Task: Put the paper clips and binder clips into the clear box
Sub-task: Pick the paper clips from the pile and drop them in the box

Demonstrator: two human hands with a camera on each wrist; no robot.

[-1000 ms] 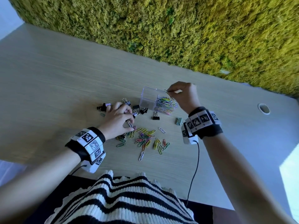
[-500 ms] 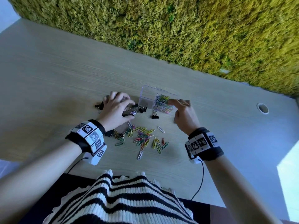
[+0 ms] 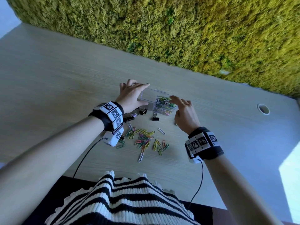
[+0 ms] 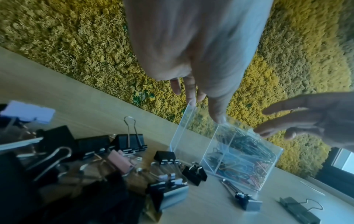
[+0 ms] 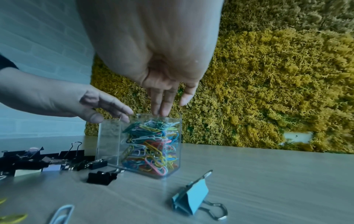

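— Fingers [image 5: 161, 104] of the right hand [image 3: 185, 114], how do they lie?
— Straight and close together, tips touching the top rim of the clear plastic two-compartment box [image 3: 158, 103] at mid-frame in the head view. The left hand [image 3: 131, 96] has its fingers spread against the box's left end, thumb on the near wall.
— And the box's contents?
— Its right compartment is packed with coloured paper clips [image 5: 151, 145]; the left one looks bare.
— What lies on the pale wooden table [image 3: 65, 78]?
— Black binder clips [image 4: 118, 150] heaped just left of the box, a pale blue binder clip [image 5: 191, 197] near its right, and loose coloured paper clips [image 3: 144, 140] scattered lower centre.
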